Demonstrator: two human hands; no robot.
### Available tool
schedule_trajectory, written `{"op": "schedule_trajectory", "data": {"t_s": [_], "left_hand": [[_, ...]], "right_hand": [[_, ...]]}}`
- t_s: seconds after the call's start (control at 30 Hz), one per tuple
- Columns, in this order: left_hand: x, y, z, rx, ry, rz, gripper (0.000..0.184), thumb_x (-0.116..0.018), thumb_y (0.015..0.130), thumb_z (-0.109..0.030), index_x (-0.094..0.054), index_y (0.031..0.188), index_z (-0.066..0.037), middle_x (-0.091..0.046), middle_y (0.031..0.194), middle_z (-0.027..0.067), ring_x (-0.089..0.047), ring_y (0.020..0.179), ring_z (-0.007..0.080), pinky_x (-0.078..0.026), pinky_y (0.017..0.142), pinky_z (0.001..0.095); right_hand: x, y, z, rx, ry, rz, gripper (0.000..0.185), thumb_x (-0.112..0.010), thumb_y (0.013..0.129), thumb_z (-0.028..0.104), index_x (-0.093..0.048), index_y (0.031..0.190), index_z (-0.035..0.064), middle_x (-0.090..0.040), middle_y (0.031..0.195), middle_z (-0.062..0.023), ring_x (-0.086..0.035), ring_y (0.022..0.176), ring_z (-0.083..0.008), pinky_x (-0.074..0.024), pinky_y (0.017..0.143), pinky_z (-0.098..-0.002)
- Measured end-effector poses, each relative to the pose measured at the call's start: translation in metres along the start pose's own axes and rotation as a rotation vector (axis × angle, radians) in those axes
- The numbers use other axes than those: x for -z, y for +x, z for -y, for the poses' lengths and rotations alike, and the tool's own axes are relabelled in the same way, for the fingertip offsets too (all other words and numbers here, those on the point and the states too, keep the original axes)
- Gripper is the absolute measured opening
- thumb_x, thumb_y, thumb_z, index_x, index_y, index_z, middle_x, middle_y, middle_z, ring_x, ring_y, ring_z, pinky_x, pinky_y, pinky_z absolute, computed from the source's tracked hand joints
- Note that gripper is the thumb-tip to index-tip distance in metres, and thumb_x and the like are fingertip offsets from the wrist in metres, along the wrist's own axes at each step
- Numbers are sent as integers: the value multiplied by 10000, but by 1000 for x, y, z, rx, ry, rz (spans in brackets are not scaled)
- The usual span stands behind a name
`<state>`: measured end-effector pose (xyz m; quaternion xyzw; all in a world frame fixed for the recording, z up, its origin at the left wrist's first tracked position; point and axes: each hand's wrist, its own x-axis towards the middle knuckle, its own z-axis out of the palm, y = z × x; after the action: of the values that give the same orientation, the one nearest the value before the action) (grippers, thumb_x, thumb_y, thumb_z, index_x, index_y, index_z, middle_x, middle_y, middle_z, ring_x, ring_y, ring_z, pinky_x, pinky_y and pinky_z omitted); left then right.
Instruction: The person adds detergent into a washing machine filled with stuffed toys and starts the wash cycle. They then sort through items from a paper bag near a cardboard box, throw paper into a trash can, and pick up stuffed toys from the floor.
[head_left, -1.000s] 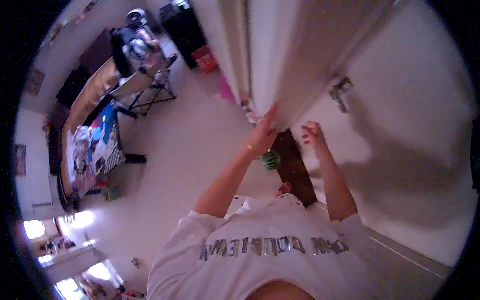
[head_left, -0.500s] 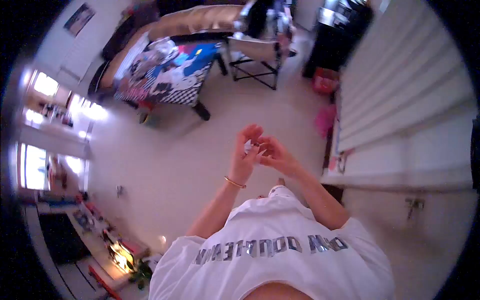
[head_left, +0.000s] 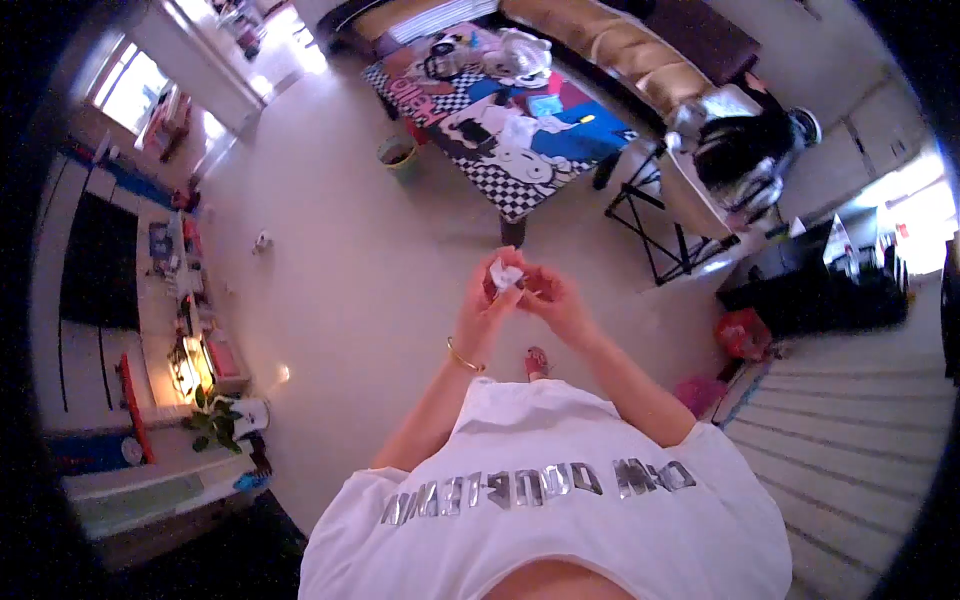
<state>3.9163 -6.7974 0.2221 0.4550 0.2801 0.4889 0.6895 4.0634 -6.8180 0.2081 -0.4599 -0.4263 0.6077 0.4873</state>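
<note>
My left hand (head_left: 485, 300) is closed round a small white crumpled piece (head_left: 506, 275), which looks like paper or tissue. A gold bangle (head_left: 464, 354) is on the left wrist. Close against it, my right hand (head_left: 552, 302) has its fingers bent, with the fingertips at the edge of the white piece. Whether the right fingers pinch part of it is too small to make out. Both hands are held out in front of my white shirt (head_left: 540, 500), above the floor.
Ahead stands a low table (head_left: 520, 170) with a patterned cloth and clutter, a waste bin (head_left: 398, 158) beside it. Behind is a sofa (head_left: 600, 50). A folding chair (head_left: 690, 190) holding clothes stands to the right. Along the left runs a cabinet with a plant (head_left: 215, 420).
My view has turned left, so the table and chair sit further right. The waste bin shows more fully. My hands stay together, and more of the white piece is visible.
</note>
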Motion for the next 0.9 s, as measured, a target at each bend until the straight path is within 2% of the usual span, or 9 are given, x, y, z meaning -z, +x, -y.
{"op": "schedule_trajectory", "data": {"t_s": [0.1,0.27,0.4,0.57,0.7,0.8,0.9], "left_hand": [[29,46,-8,-47,87,-149,446,-573,857,-3,-442,1282,-21,-532,1236,80,-514,1140,166,-434,964,302],[105,110,-13,-31,197,-340,385,-606,848,-20,-506,1218,12,-576,1172,97,-564,1068,164,-467,918,291],[171,168,-27,23,163,-407,349,-623,846,-30,-534,1178,26,-614,1095,91,-597,991,154,-495,863,281],[257,254,-66,113,166,-453,326,-651,841,-51,-563,1142,38,-642,1012,85,-625,898,150,-524,792,270],[327,321,-84,173,174,-458,307,-646,846,-50,-575,1129,45,-648,1006,90,-629,890,149,-531,780,265],[357,367,-101,176,148,-498,307,-637,850,-41,-575,1138,43,-649,1019,88,-626,907,148,-530,791,267],[401,413,-87,156,103,-524,307,-614,863,-31,-571,1162,24,-644,1041,76,-619,921,142,-530,797,272]], "right_hand": [[-1,68,15,-18,22,-5,342,-667,853,97,-553,1162,7,-638,970,-47,-592,806,-109,-501,669,-242],[-24,175,13,-96,-18,91,267,-666,852,95,-598,1091,-5,-654,918,-35,-596,776,-109,-501,639,-241],[-53,268,6,-130,26,94,180,-670,845,87,-637,1000,0,-659,851,-31,-597,721,-107,-503,599,-243],[-98,380,11,-168,-4,117,192,-658,856,97,-628,1012,-10,-654,873,-47,-605,750,-102,-494,612,-237],[-131,467,15,-177,-22,65,181,-660,854,102,-631,996,-6,-653,865,-40,-596,725,-90,-482,606,-219],[-149,523,15,-183,18,37,132,-654,857,98,-641,956,12,-661,834,-41,-605,688,-104,-506,562,-250],[-160,582,15,-230,-11,53,236,-654,860,111,-592,1064,10,-637,881,-32,-585,761,-84,-482,631,-222]]}}
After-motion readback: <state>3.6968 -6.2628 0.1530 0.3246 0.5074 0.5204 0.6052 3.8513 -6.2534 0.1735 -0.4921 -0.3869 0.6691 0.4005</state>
